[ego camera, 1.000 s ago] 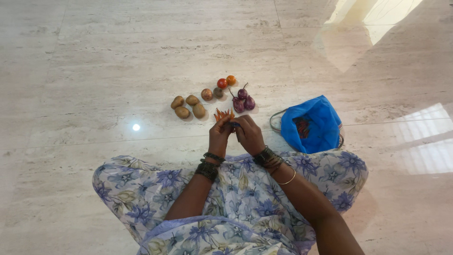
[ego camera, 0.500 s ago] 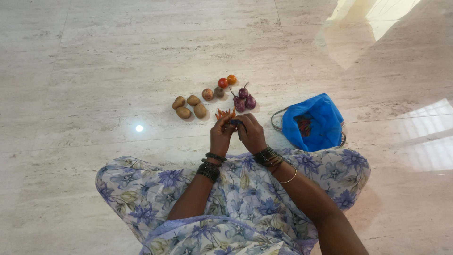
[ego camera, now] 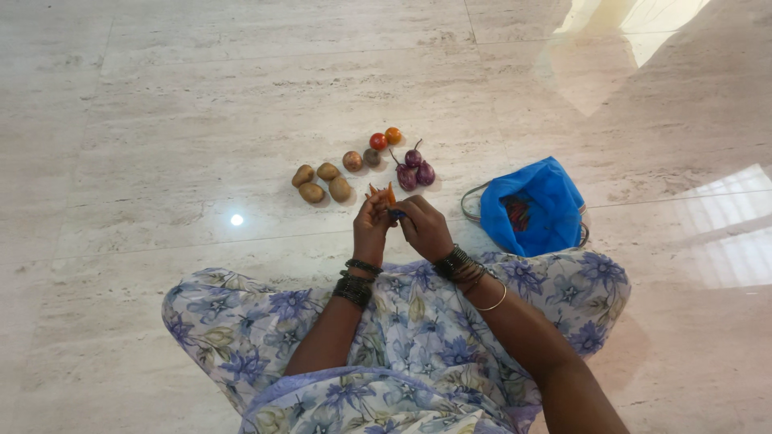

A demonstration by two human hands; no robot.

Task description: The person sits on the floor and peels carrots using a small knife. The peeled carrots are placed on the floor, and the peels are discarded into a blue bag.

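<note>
I sit cross-legged on the marble floor with both hands raised in front of my knees. My left hand is clenched round a small bunch of carrots, their orange tips poking up past my fingers toward twelve o'clock. My right hand is pressed against the left, fingertips pinching something small and blue at the base of the bunch; I judge it a band or tie, though it is too small to be sure. So both hands are closed: the left grasping the carrots, the right nipping the blue bit.

The carrots are held clear of the floor, just nearer to me than the laid-out produce. At eleven o'clock from my hands lie four potatoes in a cluster; at twelve, two rounder brown ones, with two tomatoes beyond them; at one o'clock, three small purple brinjals, touching each other. At three o'clock sits the blue bag, open, with something reddish inside.

To do this well, I think the left hand should keep the bunch firm and steady so nothing slides out, while the right works the blue piece with fingertips only, drawing it along the carrots rather than yanking sideways, which could snap a thin tip or scatter them over the sorted rows
</note>
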